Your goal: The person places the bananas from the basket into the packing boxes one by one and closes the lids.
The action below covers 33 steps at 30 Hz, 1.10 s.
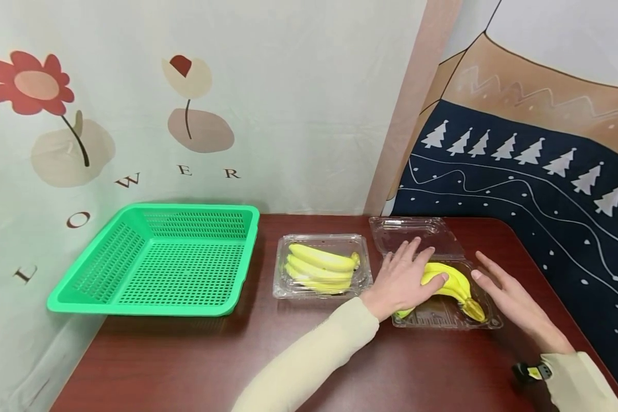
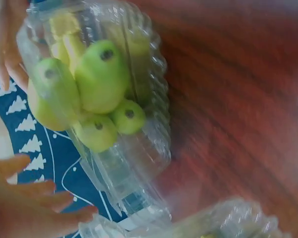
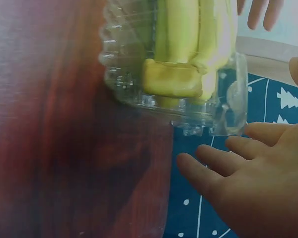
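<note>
A bunch of yellow bananas [image 1: 447,279] lies in a clear plastic clamshell box [image 1: 427,320], its lid [image 1: 417,232] folded back toward the wall. Over the left part of this box, my left hand [image 1: 403,280] has its fingers extended and hides some of the fruit. Beyond the box's right side, my right hand [image 1: 512,300] is spread with the palm turned inward. Green banana tips [image 2: 102,79] show in the left wrist view, beside the left hand's fingers [image 2: 44,191]. The right wrist view shows the stem end [image 3: 173,79] near the right hand [image 3: 253,173].
A second clear clamshell box [image 1: 283,280] with bananas [image 1: 321,268] inside stands left of the first. Farther left is a green plastic basket [image 1: 159,309] with a perforated floor. Printed curtains [image 1: 309,114] hang behind the dark red table [image 1: 195,360].
</note>
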Each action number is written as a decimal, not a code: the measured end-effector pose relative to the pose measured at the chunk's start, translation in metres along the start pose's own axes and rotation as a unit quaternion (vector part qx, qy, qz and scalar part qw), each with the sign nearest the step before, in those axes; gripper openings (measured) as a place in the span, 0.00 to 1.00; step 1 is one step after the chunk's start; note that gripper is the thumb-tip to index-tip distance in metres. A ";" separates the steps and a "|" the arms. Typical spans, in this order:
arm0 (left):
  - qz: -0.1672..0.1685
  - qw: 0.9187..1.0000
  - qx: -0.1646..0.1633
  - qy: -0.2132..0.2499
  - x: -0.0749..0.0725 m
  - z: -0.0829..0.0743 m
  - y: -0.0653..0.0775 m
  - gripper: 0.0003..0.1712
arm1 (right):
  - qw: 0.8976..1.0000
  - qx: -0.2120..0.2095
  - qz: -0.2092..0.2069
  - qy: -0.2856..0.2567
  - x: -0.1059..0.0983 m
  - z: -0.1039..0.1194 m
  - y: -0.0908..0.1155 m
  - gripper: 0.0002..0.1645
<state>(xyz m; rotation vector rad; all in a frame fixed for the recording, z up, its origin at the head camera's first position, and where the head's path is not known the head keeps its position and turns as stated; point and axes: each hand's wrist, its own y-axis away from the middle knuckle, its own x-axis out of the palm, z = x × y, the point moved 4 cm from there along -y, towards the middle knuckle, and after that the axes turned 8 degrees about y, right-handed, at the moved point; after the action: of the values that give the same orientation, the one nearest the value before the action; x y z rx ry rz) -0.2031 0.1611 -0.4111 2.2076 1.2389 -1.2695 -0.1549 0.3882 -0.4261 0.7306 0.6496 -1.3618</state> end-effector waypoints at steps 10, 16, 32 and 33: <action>-0.064 0.986 -0.095 0.125 -0.003 0.009 0.004 0.43 | 1.000 0.007 0.021 0.007 -0.005 0.005 -0.018 0.47; -0.092 0.971 -0.129 0.177 -0.001 0.012 0.005 0.45 | 1.000 0.009 0.028 0.002 -0.005 0.004 -0.027 0.49; -0.148 0.916 -0.201 0.314 0.007 0.026 0.002 0.48 | 0.998 0.015 0.054 -0.035 0.001 -0.003 -0.047 0.49; -0.152 0.910 -0.207 0.324 0.007 0.027 0.002 0.49 | 0.998 0.016 0.054 -0.040 0.002 -0.003 -0.048 0.49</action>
<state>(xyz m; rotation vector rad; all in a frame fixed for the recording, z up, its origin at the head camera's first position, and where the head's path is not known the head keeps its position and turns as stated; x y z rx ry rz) -0.2145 0.1472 -0.4325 2.2186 1.9369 -0.2599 -0.2021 0.3870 -0.4336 0.7233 0.5196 -1.2962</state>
